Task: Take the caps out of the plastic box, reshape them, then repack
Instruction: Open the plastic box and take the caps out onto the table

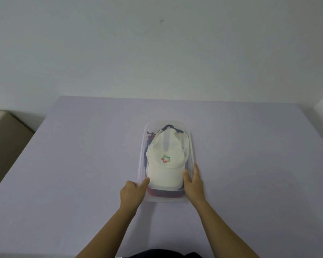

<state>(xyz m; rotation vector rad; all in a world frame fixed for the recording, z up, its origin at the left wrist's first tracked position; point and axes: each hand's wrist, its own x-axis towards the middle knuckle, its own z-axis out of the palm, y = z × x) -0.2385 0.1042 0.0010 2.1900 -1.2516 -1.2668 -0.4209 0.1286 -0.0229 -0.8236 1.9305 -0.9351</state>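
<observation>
Far left of the frame, middle height: a beige box-like unit [6,138] stands beside the table, its material unclear.

The table [63,174] fills the lower frame. Its top is flat, matte and pale lavender, against a plain white wall [157,43].

Lower centre, left hand [132,192]: its fingers are curled against the outside of the container's near-left corner. The thumb reaches over the rim and its tip touches the edge of the top cap's brim, so the wall sits between thumb and fingers.

Centre, container: one plastic box [142,146], translucent, rectangular with rounded corners, lidless, resting flat on the table with its long side running away from the viewer.

Contents, stacked:
- The white cap [165,164] lies on top, of soft cloth. Its crown is creased toward the far end and its curved brim points toward the near end. A small multicoloured emblem shows on the front panel.
- The red cap [164,193] lies beneath, with only its brim edge showing at the near end.
- The dark cap [169,126] shows as a navy edge at the far end and along both sides.
- How many caps lie below cannot be told.

Right of centre, right hand [194,185]: its fingers are extended and lie flat along the outside of the box's right wall. The thumb is inside, against the white brim. Nothing is lifted.
</observation>
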